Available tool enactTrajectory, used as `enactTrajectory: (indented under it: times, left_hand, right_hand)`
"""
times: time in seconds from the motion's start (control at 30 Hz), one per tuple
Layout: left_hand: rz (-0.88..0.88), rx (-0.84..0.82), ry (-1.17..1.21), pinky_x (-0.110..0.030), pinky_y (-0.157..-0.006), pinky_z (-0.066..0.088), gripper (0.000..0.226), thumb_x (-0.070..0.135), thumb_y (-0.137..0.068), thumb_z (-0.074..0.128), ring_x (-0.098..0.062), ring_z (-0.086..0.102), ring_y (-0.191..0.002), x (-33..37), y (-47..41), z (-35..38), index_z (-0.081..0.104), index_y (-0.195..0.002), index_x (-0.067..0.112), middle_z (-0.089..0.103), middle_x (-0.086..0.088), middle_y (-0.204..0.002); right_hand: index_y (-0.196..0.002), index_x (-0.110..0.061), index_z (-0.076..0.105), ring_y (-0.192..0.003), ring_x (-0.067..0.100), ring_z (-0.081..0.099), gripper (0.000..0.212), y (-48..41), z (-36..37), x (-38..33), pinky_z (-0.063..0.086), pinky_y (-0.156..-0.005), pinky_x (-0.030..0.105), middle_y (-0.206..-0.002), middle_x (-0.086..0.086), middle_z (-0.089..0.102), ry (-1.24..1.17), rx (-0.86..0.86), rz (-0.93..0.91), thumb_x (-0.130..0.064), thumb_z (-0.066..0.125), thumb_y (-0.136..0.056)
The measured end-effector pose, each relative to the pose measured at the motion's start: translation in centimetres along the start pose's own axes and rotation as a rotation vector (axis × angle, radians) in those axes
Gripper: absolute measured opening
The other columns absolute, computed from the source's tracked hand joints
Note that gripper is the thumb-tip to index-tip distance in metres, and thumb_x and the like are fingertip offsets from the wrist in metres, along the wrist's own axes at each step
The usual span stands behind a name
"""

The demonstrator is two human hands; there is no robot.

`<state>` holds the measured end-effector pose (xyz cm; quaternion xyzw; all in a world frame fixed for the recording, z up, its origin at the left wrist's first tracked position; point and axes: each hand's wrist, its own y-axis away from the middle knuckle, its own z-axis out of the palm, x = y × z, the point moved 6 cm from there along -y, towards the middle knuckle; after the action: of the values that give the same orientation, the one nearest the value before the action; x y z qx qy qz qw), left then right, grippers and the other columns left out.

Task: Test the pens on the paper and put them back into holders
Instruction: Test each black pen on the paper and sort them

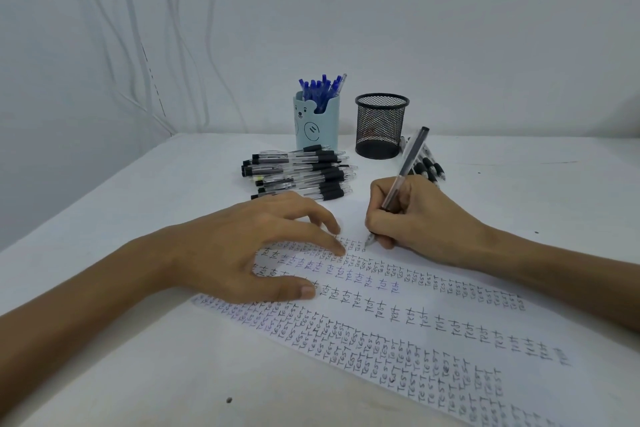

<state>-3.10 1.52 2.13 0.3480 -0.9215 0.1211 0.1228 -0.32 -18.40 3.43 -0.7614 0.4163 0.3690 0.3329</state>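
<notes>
At the near edge of the white-covered table (104, 340), the right hand (419, 218) pinches a clear-barrelled pen with a dark end (409, 166) in a writing grip. Its tip touches the long white sheet of paper (450, 333), already crowded with rows of "TEST", just beyond the last row. The pen's long axis slopes steeply: tip down and toward the person's left, dark end up and away, leaning to the far right.

Straight beyond that hand stands the round black wire-mesh holder (381, 125), which looks empty, and the pen's upper end points just past its right side. I would judge the right hand the nearer one for dropping the pen there, after swinging it upright.

The left hand (249, 250) grasps nothing; its spread fingertips and thumb press the paper flat. Beyond it lies a heap of clear pens with black grips (301, 173), and behind them a pale blue bear-faced holder (317, 128) full of blue-capped pens (320, 87).
</notes>
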Motion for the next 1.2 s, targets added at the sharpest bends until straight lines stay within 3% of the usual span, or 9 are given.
enactTrajectory:
  times: [0.4,0.8,0.93,1.1,1.17,1.2]
  left_hand:
    - [-0.011,-0.015,-0.013,-0.039,-0.117,0.041,0.066,0.084,-0.090,0.054,-0.005,0.042,-0.146,-0.6,0.1,0.3,0.049,-0.147,0.051,0.044,0.026,-0.155]
    - [-0.029,-0.012,-0.004,-0.041,-0.116,0.042,0.069,0.087,-0.088,0.052,-0.005,0.044,-0.145,-0.5,0.2,0.1,0.049,-0.147,0.052,0.045,0.025,-0.154]
    - [-0.025,-0.012,-0.003,-0.040,-0.116,0.042,0.069,0.087,-0.088,0.052,-0.005,0.043,-0.145,-0.5,0.2,0.0,0.049,-0.147,0.051,0.045,0.025,-0.154]
    - [-0.019,-0.005,-0.024,-0.040,-0.116,0.042,0.067,0.086,-0.089,0.051,-0.006,0.044,-0.145,-0.5,0.2,0.0,0.049,-0.146,0.051,0.046,0.025,-0.154]
    - [-0.018,0.001,-0.020,-0.040,-0.116,0.042,0.067,0.086,-0.089,0.051,-0.006,0.044,-0.145,-0.5,0.2,0.0,0.049,-0.146,0.051,0.046,0.025,-0.153]
    - [-0.013,0.002,-0.023,-0.040,-0.116,0.042,0.066,0.086,-0.090,0.051,-0.006,0.044,-0.145,-0.5,0.2,-0.1,0.050,-0.146,0.051,0.046,0.025,-0.153]
  right_hand:
    - [-0.070,0.001,0.057,-0.041,0.006,0.042,0.019,0.1,-0.1,0.1,0.035,-0.045,0.014,-0.054,0.011,0.061,-0.036,0.014,0.024,0.002,0.063,-0.088]
    - [-0.068,-0.004,0.054,-0.040,0.005,0.044,0.020,0.0,-0.2,0.2,0.036,-0.044,0.014,-0.054,0.009,0.061,0.021,0.062,0.039,-0.002,0.062,-0.087]
    - [-0.066,-0.009,0.053,-0.043,0.016,0.038,0.029,-0.5,-1.0,1.5,0.027,-0.039,0.021,-0.057,0.012,0.055,-0.308,0.168,0.172,-0.006,0.055,-0.095]
    - [-0.083,-0.010,0.068,-0.056,0.017,0.050,0.024,-1.1,-1.1,2.1,0.030,-0.048,0.025,-0.078,0.012,0.061,-0.457,0.142,0.128,-0.024,0.060,-0.100]
    - [-0.098,-0.009,0.066,-0.056,0.019,0.055,0.020,-1.0,-1.1,1.8,0.038,-0.044,0.022,-0.079,0.013,0.063,-0.454,0.128,0.082,-0.027,0.068,-0.092]
    - [-0.107,-0.008,0.061,-0.056,0.020,0.059,0.029,-1.0,-1.1,1.9,0.044,-0.046,0.021,-0.078,0.013,0.066,-0.474,0.130,0.081,-0.027,0.071,-0.087]
